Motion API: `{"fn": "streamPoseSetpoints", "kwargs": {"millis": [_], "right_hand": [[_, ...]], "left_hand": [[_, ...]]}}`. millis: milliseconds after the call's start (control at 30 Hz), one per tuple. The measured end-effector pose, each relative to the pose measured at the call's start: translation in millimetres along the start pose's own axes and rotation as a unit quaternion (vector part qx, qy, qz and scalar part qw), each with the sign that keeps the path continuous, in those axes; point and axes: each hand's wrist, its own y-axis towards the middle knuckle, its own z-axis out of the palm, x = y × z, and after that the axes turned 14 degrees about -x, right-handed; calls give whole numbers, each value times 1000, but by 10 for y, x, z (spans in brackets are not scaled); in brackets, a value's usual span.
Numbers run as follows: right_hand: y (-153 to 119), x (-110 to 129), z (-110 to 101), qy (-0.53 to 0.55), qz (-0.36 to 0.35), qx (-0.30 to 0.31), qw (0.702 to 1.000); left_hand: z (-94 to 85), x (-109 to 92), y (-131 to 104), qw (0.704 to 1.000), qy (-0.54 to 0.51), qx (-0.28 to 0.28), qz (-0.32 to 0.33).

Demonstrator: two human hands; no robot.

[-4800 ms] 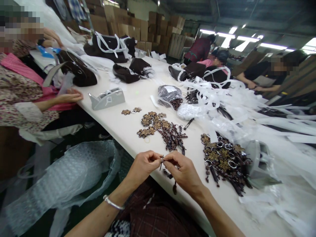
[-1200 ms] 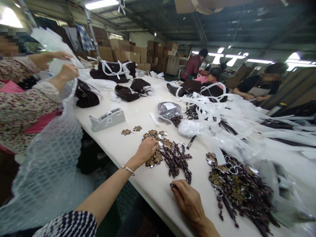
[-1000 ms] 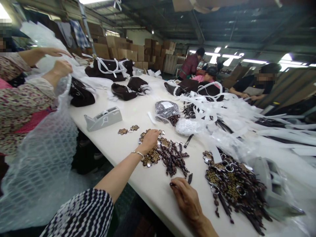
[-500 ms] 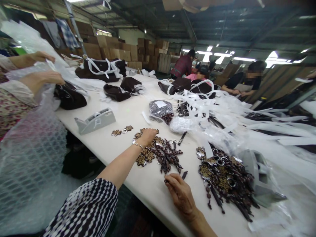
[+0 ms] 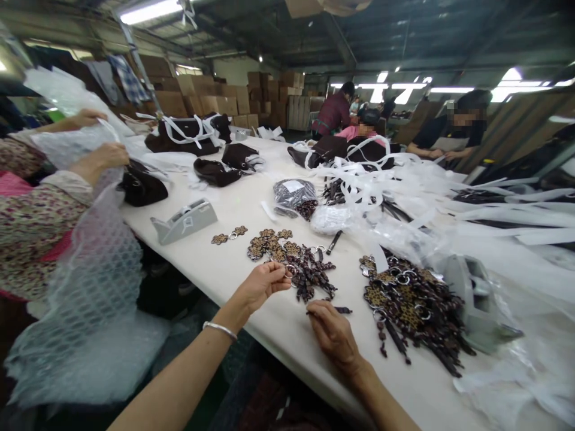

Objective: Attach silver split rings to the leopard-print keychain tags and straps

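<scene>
My left hand [image 5: 265, 282] is closed in a pinch, with a silver key ring [image 5: 291, 272] at its fingertips. Just beyond lie leopard-print flower charms [image 5: 258, 246] in a small heap, beside dark beaded tassels [image 5: 312, 269]. Near the table's front edge, my right hand [image 5: 333, 335] has its fingers curled together. A dark strap piece [image 5: 344, 310] sticks out past its knuckles, and a dark tip shows at the fingertips; the part between is hidden. To the right is a larger pile of flower key-ring charms with tassels [image 5: 404, 305].
Two grey tape dispensers stand here, one at left [image 5: 186, 221] and one at right [image 5: 476, 299]. A bagged bundle [image 5: 294, 194], dark bags [image 5: 184, 134] and white strips [image 5: 359, 185] cover the back. A co-worker's hands [image 5: 108, 157] hold bubble wrap [image 5: 85, 287] at left.
My left hand has drawn back from the flower charms toward me, and a ring now shows at its fingertips. My right hand stays near the edge; the strap beside it lies more level.
</scene>
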Motion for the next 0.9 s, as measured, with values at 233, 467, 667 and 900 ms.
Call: {"fn": "streamPoseSetpoints", "kwargs": {"millis": [233, 467, 667, 900], "right_hand": [[-43, 8, 1, -7, 7, 1, 1000], [-73, 8, 26, -42, 9, 4, 999], [-69, -1, 38, -57, 9, 11, 998], [-68, -13, 42, -58, 7, 7, 998]], "left_hand": [[88, 121, -642, 911, -359, 14, -202], [162, 191, -838, 863, -440, 46, -242], [166, 241, -920, 858, -448, 54, -244], [171, 280, -926, 856, -449, 60, -247]]}}
